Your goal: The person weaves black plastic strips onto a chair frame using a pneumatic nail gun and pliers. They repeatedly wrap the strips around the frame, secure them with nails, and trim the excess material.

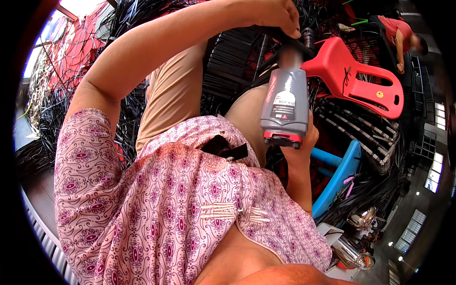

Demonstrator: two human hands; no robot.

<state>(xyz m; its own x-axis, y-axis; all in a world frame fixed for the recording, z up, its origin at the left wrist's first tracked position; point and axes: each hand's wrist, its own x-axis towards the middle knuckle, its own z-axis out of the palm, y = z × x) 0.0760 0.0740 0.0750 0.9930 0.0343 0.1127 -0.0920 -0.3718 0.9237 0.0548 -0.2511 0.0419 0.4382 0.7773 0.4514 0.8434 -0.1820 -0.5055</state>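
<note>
In my right hand (308,135) is a grey power tool (285,107) with a red and black end and a label on its side. My fingers wrap around it from behind, so its handle is mostly hidden. The far end of the tool is blurred and lies near a black strip (278,32). Reaching across the top of the view, my left hand (285,18) is closed, its fingers pinching the dark strip close to a black woven frame (232,52). The exact grip point is partly hidden.
A red plastic chair (349,73) stands to the right, above dark striped rods (356,128). Lower right is a blue plastic seat (344,171) beside metal pots (349,251). Tangled black strips (128,95) lie at left. A co-worker (396,35) bends at the far right.
</note>
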